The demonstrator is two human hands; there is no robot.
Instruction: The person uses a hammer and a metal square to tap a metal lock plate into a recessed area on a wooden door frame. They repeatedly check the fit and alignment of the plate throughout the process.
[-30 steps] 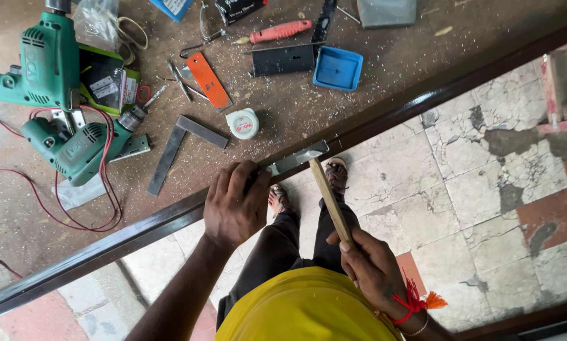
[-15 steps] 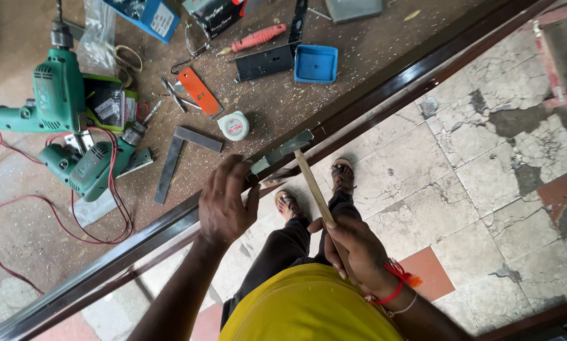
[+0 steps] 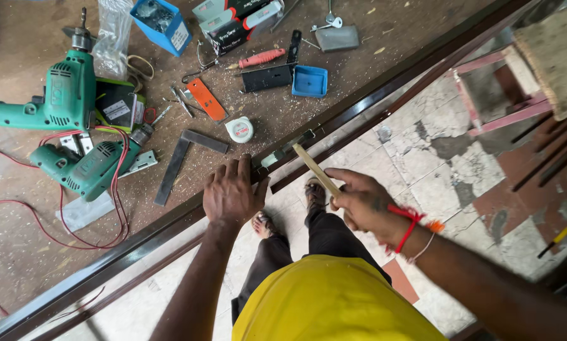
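The left hand [image 3: 231, 192] lies flat, fingers spread, on the dark metal bar [image 3: 138, 243] at the table's edge. The right hand [image 3: 362, 205] is closed around a wooden stick [image 3: 315, 169] (its far tip touches the bar, just beside the left fingers).

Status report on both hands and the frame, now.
Left hand flat on dark frame beside metal fitting. Right hand grips wooden stick, tip at fitting. Try square and drills lie apart from it.

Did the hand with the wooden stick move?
Yes. The right hand brought the stick up so its tip meets the metal piece on the dark frame.
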